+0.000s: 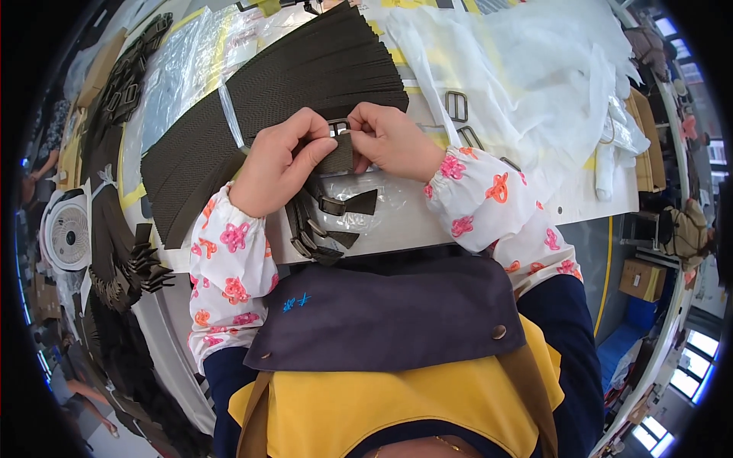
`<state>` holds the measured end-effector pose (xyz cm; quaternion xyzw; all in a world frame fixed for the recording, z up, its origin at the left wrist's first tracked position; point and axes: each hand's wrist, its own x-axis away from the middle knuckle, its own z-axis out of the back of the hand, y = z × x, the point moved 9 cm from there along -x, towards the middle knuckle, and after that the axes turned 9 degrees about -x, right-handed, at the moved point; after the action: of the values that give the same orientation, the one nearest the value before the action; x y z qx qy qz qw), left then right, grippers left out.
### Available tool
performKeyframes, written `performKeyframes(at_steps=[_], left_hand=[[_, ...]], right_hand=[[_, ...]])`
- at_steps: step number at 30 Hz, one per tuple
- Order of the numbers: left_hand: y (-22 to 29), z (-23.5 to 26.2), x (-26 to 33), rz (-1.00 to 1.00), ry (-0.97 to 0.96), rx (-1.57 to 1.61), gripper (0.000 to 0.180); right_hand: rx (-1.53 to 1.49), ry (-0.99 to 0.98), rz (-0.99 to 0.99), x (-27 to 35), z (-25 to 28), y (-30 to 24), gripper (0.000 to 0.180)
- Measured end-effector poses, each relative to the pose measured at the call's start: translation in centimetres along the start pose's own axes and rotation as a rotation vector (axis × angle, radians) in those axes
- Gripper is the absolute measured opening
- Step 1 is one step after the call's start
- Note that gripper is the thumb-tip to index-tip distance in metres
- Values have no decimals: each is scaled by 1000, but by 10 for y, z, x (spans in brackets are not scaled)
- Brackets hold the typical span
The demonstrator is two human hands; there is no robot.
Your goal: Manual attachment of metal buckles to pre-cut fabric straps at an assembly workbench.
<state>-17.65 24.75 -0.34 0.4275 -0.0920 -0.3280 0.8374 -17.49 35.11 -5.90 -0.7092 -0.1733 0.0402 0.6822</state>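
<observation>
Both hands meet over the near part of the table around a dark olive webbing strap (337, 159) and a slide buckle (337, 126). My left hand (276, 162) pinches from the left, its thumb at the strap where it meets the buckle. From the right, my right hand (397, 142) pinches the strap's edge beside the buckle; its fingertips are partly hidden. Whether the strap passes through the buckle I cannot tell. Just below lie several straps with buckles on them (333, 206), resting on clear plastic. A large fanned bundle of straps (313, 65) spreads behind my hands, tied with a pale band.
Loose buckles (456, 107) lie right of my right hand, by a crumpled white sheet (527, 65). More buckles (122, 95) are heaped at the far left. A white fan (69, 233) and hanging straps (122, 256) stand off the left edge; a cardboard box (645, 145) is at right.
</observation>
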Motion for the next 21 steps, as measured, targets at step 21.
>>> performKeyframes(at_steps=[21], left_hand=[[22,3,-6,-180,252,-457,13]], right_hand=[[-377,-82,4,12,-14,7,5]])
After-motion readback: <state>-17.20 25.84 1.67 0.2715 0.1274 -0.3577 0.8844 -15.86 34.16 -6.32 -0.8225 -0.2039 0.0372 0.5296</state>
